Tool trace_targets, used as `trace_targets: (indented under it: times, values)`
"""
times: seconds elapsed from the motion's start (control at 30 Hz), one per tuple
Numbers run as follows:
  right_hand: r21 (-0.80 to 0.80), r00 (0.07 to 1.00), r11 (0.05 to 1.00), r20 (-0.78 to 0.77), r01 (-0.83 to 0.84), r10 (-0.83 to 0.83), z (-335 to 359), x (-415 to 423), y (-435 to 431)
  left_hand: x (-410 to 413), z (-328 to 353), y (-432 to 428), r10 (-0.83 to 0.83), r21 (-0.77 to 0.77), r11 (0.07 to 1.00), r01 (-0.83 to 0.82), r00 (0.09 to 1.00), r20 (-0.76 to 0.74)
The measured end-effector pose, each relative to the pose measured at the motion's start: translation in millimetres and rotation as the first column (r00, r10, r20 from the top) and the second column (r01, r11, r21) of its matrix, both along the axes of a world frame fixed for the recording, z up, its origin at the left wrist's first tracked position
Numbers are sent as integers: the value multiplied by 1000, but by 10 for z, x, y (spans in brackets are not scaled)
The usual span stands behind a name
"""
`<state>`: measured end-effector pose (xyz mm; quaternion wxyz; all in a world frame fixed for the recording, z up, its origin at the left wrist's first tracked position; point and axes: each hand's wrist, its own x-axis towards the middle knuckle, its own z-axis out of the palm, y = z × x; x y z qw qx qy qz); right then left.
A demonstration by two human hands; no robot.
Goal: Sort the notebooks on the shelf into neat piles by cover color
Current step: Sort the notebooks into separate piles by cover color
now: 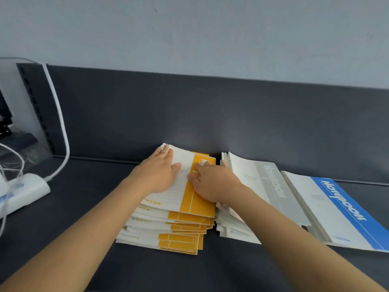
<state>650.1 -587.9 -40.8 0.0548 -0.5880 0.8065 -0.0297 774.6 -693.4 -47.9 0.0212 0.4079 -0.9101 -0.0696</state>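
A fanned pile of yellow-and-white notebooks (pixel 176 226) lies on the dark shelf (pixel 84 207) in the middle. My left hand (pixel 160 173) rests flat on the white part of its top notebook (pixel 185 199), fingers reaching the far left corner. My right hand (pixel 210 182) lies flat on the yellow band of the same notebook, fingers spread. To the right is a pile of grey-and-white notebooks (pixel 265 186), partly hidden by my right forearm. Further right is a pile topped by a blue-and-white notebook (pixel 341 209).
The shelf's dark back panel (pixel 210 114) stands right behind the piles. At the far left sits a white power strip (pixel 25 190) with white cables (pixel 61 123) running up the wall. Dark equipment (pixel 6 123) is at the left edge.
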Motion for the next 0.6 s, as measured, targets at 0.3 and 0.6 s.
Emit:
trace_targets:
  times: [0.3,0.6]
  values:
    - [-82,998,994,-4,-67,66,18,-40,227,25,213,174,72,-214,976,-45,990,117]
    - [-247,983,952,11,182,-186,160,-1211,1485,-1106,711,1499,-178,-389,914,118,976,-122]
